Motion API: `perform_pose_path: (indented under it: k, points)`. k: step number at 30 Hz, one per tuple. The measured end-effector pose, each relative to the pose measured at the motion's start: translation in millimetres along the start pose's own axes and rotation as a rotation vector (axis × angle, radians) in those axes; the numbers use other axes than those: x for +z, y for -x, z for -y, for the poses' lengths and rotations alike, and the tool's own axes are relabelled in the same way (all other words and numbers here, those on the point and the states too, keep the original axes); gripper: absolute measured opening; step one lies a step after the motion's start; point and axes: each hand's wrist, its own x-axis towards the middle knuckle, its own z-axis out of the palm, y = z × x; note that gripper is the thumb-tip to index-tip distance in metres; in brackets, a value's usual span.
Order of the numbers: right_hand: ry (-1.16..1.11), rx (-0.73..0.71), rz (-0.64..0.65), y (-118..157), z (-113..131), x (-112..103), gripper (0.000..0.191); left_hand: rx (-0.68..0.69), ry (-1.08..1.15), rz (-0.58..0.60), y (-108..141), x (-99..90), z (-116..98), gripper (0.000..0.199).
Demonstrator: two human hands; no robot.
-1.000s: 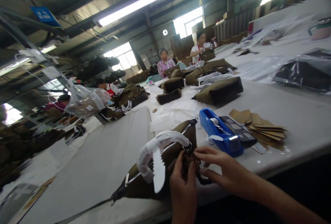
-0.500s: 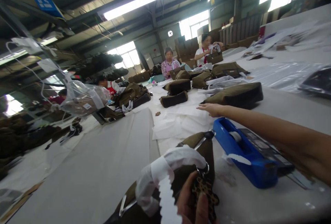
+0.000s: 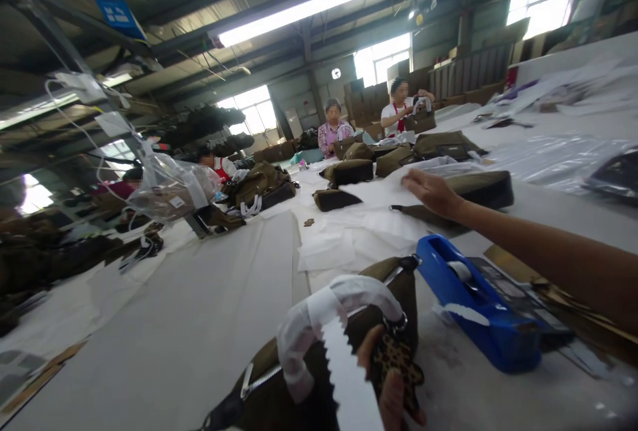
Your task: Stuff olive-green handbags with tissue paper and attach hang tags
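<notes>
An olive handbag (image 3: 269, 368) with a silver zip lies before me, its handle (image 3: 294, 331) wrapped in white paper. My left hand (image 3: 389, 384) is closed around a leopard-print charm (image 3: 393, 358) hanging from the ring at the handle's end. A white zigzag-edged strip (image 3: 343, 364) hangs down from the handle wrapping, beside my left fingers. Farther out, my right hand (image 3: 431, 192) pinches a thin white paper sheet (image 3: 379, 190), lifted above the pile of loose sheets (image 3: 333, 245).
A blue tape dispenser (image 3: 478, 305) stands right of the handbag, below my right forearm. More olive bags (image 3: 349, 172) lie across the white table (image 3: 199, 325). A pole with a plastic bag (image 3: 169, 192) rises at left. Two co-workers (image 3: 333, 129) handle bags at the far side.
My right hand has gone from flat and open over the paper pile to pinching a sheet, raised slightly and moved right. My left hand still holds the charm.
</notes>
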Motion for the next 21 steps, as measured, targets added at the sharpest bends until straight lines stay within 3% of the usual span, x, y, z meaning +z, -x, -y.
perform_pose_path:
  k: [3, 5, 7, 10, 12, 14, 16, 21]
  points:
    - [-0.197, -0.004, -0.005, 44.4, 38.7, -61.1, 0.032, 0.018, -0.049, 0.024, 6.3, 1.9, -15.6, 0.099]
    - [-0.543, 0.074, 0.238, 84.2, 61.5, -96.5, 0.039, 0.059, 0.002, 0.006, 10.6, 7.5, -27.0, 0.092]
    - [-0.671, 0.118, 0.597, 125.5, 81.9, -122.3, 0.041, 0.082, 0.09, -0.013, 14.9, 15.7, -36.2, 0.083]
    - [-0.637, 0.097, 0.915, 174.7, 108.7, -137.2, 0.038, 0.091, 0.2, -0.027, 21.4, 28.7, -42.0, 0.078]
    - [-0.532, 0.008, 1.0, 192.4, 122.2, -131.2, 0.031, 0.088, 0.233, -0.022, 26.1, 35.6, -40.3, 0.076]
    - [-0.408, -0.112, 0.928, 199.2, 130.6, -115.0, 0.025, 0.132, 0.192, -0.026, 30.5, 40.0, -35.9, 0.068]
    - [-0.289, -0.204, 0.747, 200.1, 134.8, -93.6, 0.025, 0.25, 0.028, -0.067, 33.4, 41.4, -30.7, 0.057]
    - [-0.071, -0.259, 0.465, 209.1, 136.0, -55.1, 0.03, 0.518, -0.429, -0.202, 31.4, 37.0, -19.7, 0.047]
